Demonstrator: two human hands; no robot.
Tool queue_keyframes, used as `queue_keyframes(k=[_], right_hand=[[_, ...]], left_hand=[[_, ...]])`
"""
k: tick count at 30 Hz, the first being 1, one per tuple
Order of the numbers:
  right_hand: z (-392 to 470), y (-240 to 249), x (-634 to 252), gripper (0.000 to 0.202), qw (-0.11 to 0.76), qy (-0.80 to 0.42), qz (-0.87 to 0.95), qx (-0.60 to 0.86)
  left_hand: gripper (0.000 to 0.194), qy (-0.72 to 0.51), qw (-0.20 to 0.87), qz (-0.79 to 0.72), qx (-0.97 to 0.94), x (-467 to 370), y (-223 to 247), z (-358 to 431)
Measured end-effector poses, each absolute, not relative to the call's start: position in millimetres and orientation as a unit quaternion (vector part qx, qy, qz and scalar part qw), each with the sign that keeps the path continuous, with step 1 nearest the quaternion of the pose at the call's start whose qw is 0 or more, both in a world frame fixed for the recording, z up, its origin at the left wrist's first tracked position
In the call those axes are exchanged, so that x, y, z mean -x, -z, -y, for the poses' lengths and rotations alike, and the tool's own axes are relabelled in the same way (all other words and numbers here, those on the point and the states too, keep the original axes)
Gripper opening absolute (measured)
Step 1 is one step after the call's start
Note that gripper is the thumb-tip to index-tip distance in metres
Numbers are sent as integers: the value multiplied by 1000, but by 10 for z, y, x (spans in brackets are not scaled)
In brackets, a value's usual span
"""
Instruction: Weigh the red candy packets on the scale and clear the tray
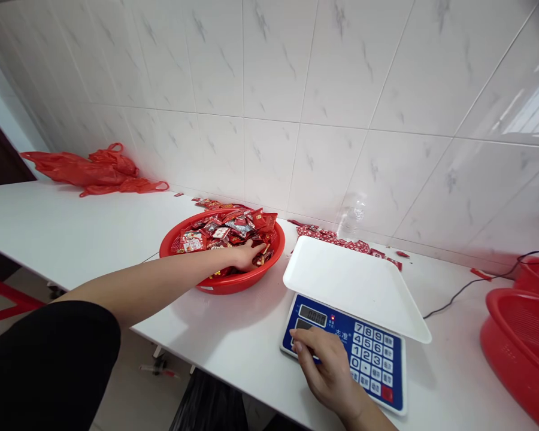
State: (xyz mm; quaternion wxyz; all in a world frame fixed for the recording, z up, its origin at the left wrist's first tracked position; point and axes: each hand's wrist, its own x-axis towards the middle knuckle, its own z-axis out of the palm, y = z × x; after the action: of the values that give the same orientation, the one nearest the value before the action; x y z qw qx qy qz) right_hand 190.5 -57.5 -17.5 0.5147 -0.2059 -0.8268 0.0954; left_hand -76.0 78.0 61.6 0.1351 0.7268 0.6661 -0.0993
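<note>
A round red basket (242, 282) on the white table holds a heap of small red packets (220, 233). My left hand (248, 255) reaches into its right side; the fingertips are partly among the packets, so their grip is hard to make out. My right hand (326, 365) hovers over the blue panel of a digital scale (397, 383), near the display (313, 315). Its fingers are curled, with thumb and forefinger close together and nothing visible between them. The scale's white tray (350, 281) bears nothing.
Red plastic bags (94, 170) lie at the back left. Along the wall are scattered red packets (332, 234) and a clear plastic bottle (352, 220). More red baskets (516, 353) stand at the right, by a black cable (458, 291). A black bag (210, 404) hangs below the front edge.
</note>
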Motion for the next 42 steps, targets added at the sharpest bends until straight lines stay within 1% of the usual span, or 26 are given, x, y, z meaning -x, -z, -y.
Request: queue_keyframes(k=[4, 9, 11, 13, 15, 18, 19, 20, 22, 25, 27, 29, 32, 34, 37, 42], right_hand=[[567, 170, -1908, 22, 514, -109, 826, 201], [551, 193, -1908, 22, 514, -110, 827, 203], [549, 194, -1905, 22, 514, -110, 826, 203], [550, 190, -1903, 22, 514, -111, 826, 204], [553, 185, -1902, 22, 514, -113, 825, 203], [554, 188, -1903, 23, 514, -120, 825, 200], [552, 194, -1904, 23, 514, -123, 825, 200], [550, 201, -1904, 23, 514, -125, 825, 201], [543, 217, -1905, 24, 512, -127, 825, 203], [533, 233, -1907, 25, 512, -128, 825, 203], [531, 232, -1908, 25, 512, -128, 825, 202], [534, 225, -1908, 24, 511, -124, 826, 204], [543, 209, -1908, 22, 512, -111, 826, 209], [548, 197, -1906, 21, 515, -105, 824, 212], [551, 175, -1900, 21, 521, -101, 820, 214], [534, 148, -1886, 19, 528, -101, 817, 209]], left_hand=[[77, 56, 129, -641, -755, 868, -609, -817], [44, -9, 147, -604, -783, 1012, -733, -844], [37, -10, 157, -617, -771, 1060, -781, -852], [36, -11, 162, -629, -760, 1094, -806, -859], [43, -14, 165, -634, -755, 1101, -804, -862], [70, 15, 184, -623, -760, 1047, -757, -856], [77, 25, 185, -621, -761, 1015, -733, -853], [78, 29, 181, -622, -762, 981, -709, -851], [69, 16, 162, -625, -763, 921, -672, -853], [41, -14, 157, -619, -769, 890, -679, -868], [29, -34, 161, -619, -768, 918, -737, -877], [28, -57, 164, -625, -761, 965, -828, -881], [30, -94, 173, -636, -746, 1005, -994, -870], [33, -139, 213, -646, -720, 970, -1110, -856], [34, -213, 305, -632, -680, 788, -1266, -841], [35, -260, 389, -563, -681, 228, -1353, -872]])
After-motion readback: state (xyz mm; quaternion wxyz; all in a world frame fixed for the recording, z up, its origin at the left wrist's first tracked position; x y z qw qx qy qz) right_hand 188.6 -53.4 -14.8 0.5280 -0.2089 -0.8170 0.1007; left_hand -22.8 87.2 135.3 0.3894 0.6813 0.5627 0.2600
